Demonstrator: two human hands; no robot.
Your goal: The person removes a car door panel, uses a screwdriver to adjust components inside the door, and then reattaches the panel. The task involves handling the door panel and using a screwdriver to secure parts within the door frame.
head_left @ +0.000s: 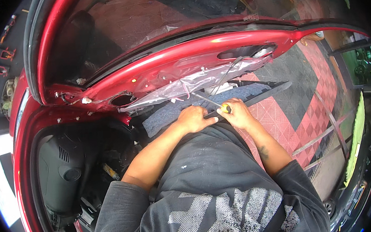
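Observation:
A dark door trim panel lies across in front of me, its inner side lined with blue-grey felt padding. My left hand is closed over the panel's near edge, thumb stretched toward the right. In my right hand is a screwdriver with a yellow and black handle. Its thin metal shaft points up and left, over the felt; the contact at its tip is too small to make out. Just beyond, the red car door stands with a clear plastic sheet over its inner face.
A thin dark cable runs down from the door toward the panel. To the left, the red door frame surrounds the dark car interior. Red and black floor tiles lie at right, with a metal frame beyond.

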